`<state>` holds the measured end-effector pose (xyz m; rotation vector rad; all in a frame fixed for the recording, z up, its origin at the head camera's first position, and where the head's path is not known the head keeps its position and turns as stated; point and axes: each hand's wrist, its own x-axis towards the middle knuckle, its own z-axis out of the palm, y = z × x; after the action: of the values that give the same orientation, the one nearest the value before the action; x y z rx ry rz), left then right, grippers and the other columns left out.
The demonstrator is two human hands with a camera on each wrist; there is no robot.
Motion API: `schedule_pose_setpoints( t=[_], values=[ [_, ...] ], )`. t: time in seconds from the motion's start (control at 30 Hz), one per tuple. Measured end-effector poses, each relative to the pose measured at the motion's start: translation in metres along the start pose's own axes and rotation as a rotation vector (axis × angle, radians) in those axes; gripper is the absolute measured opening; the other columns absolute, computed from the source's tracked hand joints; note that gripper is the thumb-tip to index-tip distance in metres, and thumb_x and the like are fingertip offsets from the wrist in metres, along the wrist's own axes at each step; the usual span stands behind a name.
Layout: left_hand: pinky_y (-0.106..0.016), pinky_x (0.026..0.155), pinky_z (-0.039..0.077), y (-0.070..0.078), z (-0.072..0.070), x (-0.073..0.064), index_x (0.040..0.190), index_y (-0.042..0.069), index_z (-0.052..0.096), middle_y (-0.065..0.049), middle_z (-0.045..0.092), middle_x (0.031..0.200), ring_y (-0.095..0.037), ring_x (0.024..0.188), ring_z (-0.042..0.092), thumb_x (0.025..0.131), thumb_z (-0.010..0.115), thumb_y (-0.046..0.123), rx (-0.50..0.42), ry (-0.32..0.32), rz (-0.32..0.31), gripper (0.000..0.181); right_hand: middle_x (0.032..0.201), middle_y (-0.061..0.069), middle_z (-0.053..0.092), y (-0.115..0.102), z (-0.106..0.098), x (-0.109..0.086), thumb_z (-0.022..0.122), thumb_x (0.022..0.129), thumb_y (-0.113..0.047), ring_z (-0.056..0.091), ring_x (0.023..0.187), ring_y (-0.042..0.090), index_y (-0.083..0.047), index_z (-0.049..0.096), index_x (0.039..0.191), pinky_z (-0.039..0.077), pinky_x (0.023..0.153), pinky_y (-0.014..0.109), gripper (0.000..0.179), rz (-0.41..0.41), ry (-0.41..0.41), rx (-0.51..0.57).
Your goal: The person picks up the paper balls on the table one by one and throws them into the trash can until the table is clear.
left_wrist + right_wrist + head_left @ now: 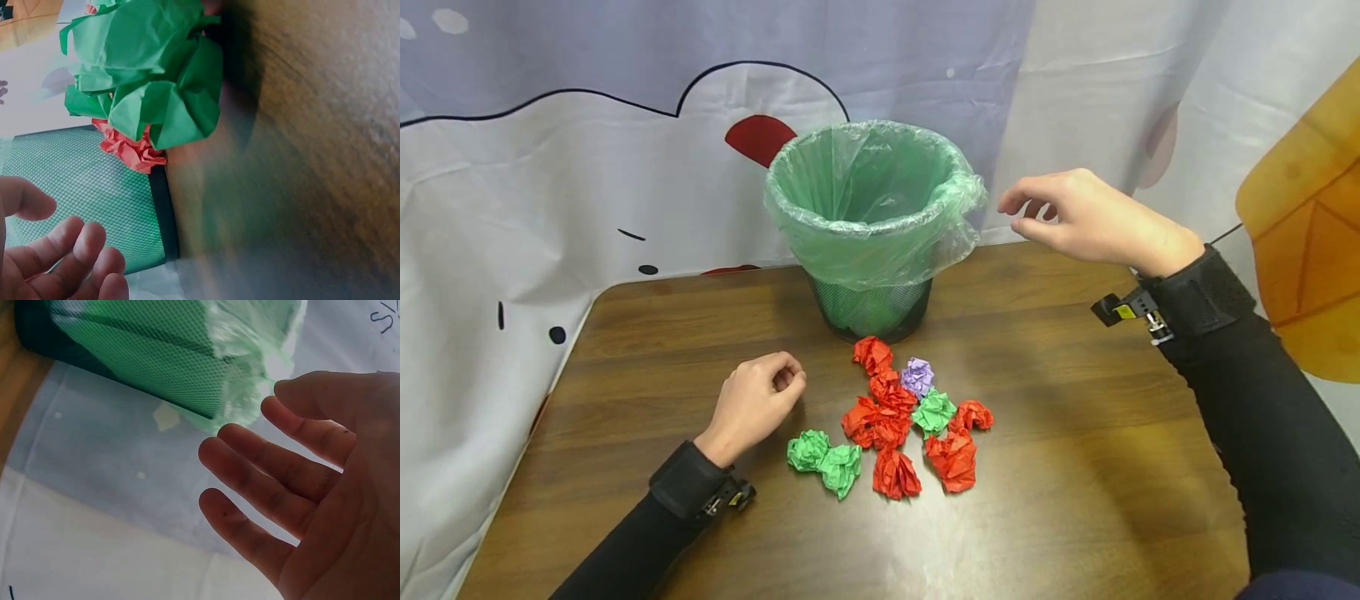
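Note:
A black mesh wastebasket [872, 304] stands at the back of the table, lined with a translucent green plastic bag [857, 250] folded over its rim. Just right of the bag's bunched edge, my right hand [1078, 215] hovers with loosely bent fingers and holds nothing. My left hand [758, 404] is low over the table, left of the paper, its fingers loosely curled around nothing. Crumpled green paper balls [840, 468] lie nearest to it. Several red paper balls [951, 460] spread in front of the basket, with a purple paper ball [917, 377] and another green paper ball [934, 412] among them.
The brown wooden table [1060, 500] carries everything. A printed fabric curtain [625, 192] hangs directly behind the table and along its left side. Both wrists wear black bands [1202, 287] with small cameras.

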<state>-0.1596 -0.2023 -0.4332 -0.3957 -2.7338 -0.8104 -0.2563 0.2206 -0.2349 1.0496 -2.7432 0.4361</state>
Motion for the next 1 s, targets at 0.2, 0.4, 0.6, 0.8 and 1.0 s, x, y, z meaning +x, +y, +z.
schedule_pose_setpoints(
  t=[0.2,0.4,0.6,0.8,1.0],
  values=[
    [-0.031,0.064,0.045,0.001,-0.002,0.0,0.084,0.02,0.069,0.008,0.063,0.075,-0.008,0.068,0.058,0.089,0.064,0.02,0.003,0.004,0.003,0.007,0.103,-0.001,0.073,0.005,0.015,-0.008,0.062,0.098,-0.014,0.066,0.088,0.011,-0.013,0.07,0.114,0.051,0.077,0.029,0.018,0.009,0.0,0.021],
    [-0.031,0.066,0.045,0.001,-0.002,-0.001,0.086,0.021,0.069,0.009,0.063,0.078,-0.009,0.071,0.058,0.089,0.064,0.02,-0.007,-0.025,0.006,0.006,0.105,0.0,0.073,0.009,0.029,-0.015,0.063,0.097,-0.013,0.067,0.091,0.013,-0.012,0.07,0.116,0.053,0.08,0.035,0.02,0.039,-0.025,0.086],
    [-0.03,0.068,0.046,0.001,-0.004,-0.005,0.096,0.022,0.069,0.01,0.062,0.084,-0.011,0.077,0.061,0.09,0.067,0.026,-0.023,-0.134,0.045,0.007,0.108,0.0,0.072,0.013,0.042,-0.022,0.064,0.097,-0.015,0.068,0.093,0.014,-0.011,0.068,0.119,0.053,0.082,0.04,0.023,0.064,-0.044,0.114],
    [-0.032,0.073,0.048,0.003,-0.006,-0.011,0.11,0.018,0.069,0.005,0.065,0.094,-0.016,0.086,0.062,0.092,0.069,0.037,-0.042,-0.247,0.098,0.026,0.106,-0.001,0.072,0.017,0.053,-0.025,0.065,0.096,-0.013,0.067,0.093,0.013,-0.012,0.069,0.117,0.054,0.082,0.04,0.021,0.058,-0.045,0.137],
    [-0.037,0.079,0.05,0.006,-0.005,-0.015,0.121,0.019,0.066,0.002,0.068,0.108,-0.015,0.095,0.062,0.092,0.07,0.044,-0.036,-0.321,0.129,0.039,0.106,-0.002,0.072,0.018,0.065,-0.028,0.065,0.096,-0.014,0.067,0.093,0.014,-0.013,0.068,0.118,0.053,0.081,0.038,0.022,0.071,-0.055,0.155]
  ],
)
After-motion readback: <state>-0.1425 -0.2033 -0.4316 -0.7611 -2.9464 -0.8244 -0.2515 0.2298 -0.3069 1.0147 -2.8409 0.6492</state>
